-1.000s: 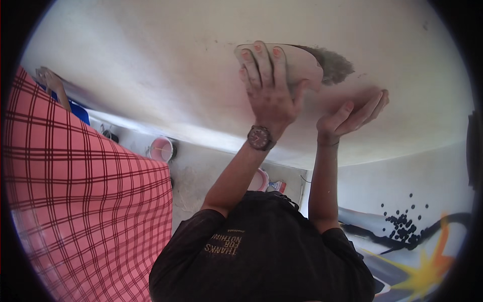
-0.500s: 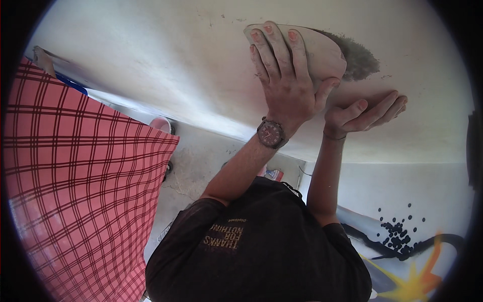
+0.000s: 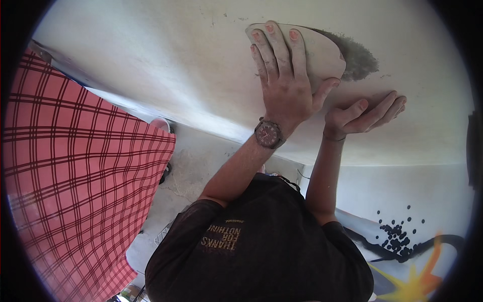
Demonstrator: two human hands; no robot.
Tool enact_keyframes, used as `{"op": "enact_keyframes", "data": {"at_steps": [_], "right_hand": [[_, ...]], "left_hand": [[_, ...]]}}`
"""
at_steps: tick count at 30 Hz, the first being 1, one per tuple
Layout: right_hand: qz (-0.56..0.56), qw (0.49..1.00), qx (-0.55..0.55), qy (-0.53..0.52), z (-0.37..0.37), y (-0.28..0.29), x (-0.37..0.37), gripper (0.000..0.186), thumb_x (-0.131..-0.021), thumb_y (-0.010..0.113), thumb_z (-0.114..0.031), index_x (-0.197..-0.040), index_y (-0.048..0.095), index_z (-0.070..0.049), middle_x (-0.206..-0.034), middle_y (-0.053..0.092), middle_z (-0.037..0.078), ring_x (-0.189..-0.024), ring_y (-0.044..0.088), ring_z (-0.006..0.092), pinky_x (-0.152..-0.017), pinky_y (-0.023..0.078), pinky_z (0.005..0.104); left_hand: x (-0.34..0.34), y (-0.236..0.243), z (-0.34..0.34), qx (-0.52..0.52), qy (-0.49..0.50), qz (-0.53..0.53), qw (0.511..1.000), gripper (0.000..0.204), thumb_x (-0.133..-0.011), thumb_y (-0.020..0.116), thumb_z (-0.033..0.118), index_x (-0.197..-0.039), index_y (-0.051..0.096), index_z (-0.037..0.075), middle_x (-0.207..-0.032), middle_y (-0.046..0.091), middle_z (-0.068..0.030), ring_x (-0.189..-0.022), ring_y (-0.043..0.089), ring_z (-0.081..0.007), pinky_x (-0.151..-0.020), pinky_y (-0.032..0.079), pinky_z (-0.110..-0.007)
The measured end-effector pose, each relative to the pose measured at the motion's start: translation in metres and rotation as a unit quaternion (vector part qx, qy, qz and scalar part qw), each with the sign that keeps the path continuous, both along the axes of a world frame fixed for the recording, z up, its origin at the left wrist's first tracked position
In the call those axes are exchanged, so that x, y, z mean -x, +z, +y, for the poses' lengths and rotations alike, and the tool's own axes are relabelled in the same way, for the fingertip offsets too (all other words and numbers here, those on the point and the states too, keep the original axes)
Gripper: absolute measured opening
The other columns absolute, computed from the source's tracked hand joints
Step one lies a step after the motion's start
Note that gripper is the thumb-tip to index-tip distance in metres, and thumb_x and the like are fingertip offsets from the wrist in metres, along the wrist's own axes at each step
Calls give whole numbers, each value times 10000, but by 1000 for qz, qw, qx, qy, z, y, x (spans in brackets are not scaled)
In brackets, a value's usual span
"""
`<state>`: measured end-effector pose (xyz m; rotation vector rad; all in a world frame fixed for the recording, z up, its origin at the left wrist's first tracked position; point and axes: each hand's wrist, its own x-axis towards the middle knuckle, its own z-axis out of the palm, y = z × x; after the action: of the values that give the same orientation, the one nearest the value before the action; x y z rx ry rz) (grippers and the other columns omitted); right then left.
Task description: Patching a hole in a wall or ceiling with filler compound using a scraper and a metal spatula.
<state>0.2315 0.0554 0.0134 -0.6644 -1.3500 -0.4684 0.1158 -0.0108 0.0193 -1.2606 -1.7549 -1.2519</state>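
Observation:
A pale, thin piece with a curved edge (image 3: 324, 53) lies against the white surface (image 3: 176, 50), partly over a rough dark grey patch (image 3: 363, 59). My left hand (image 3: 288, 85), dusty and wearing a watch (image 3: 267, 133), lies on that piece with fingers stretched flat and spread, thumb beside its lower edge. My right hand (image 3: 366, 111) is below the patch, to the right, open with fingers extended alongside the white surface; I cannot tell whether they touch it.
A pink checked cloth (image 3: 85, 176) hangs at left, before a pink bucket (image 3: 160, 124) on the concrete floor (image 3: 191, 151). A small part of another person (image 3: 43, 53) shows at upper left. Painted black and yellow shapes (image 3: 412, 279) mark the lower right wall.
Both my hands have shifted right in the view, the left also upward with the pale piece beneath it; little differs over the last half second. Less of the other person's arm shows.

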Motion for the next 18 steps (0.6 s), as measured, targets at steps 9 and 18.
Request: {"op": "enact_keyframes", "data": {"at_steps": [9,18], "right_hand": [[15,1000,11,2,-6,5,-1,544,-1007,403,-264,-1423,454,83,-1525,378,256,-1449,317,403,-1194,208,553],[6,1000,19,23,-8,1,-7,541,-993,411,-236,-1428,443,84,-1520,376,271,-1449,318,409,-1193,204,561]], "left_hand": [[-4,-6,-4,8,-16,-6,1000,1042,-881,533,686,-1527,235,-75,-1570,130,-383,-1453,92,-579,-1150,143,-667],[-1,-9,-9,-15,-44,-37,998,1063,-873,551,684,-1546,189,-56,-1586,90,-370,-1470,46,-562,-1151,112,-665]]}}
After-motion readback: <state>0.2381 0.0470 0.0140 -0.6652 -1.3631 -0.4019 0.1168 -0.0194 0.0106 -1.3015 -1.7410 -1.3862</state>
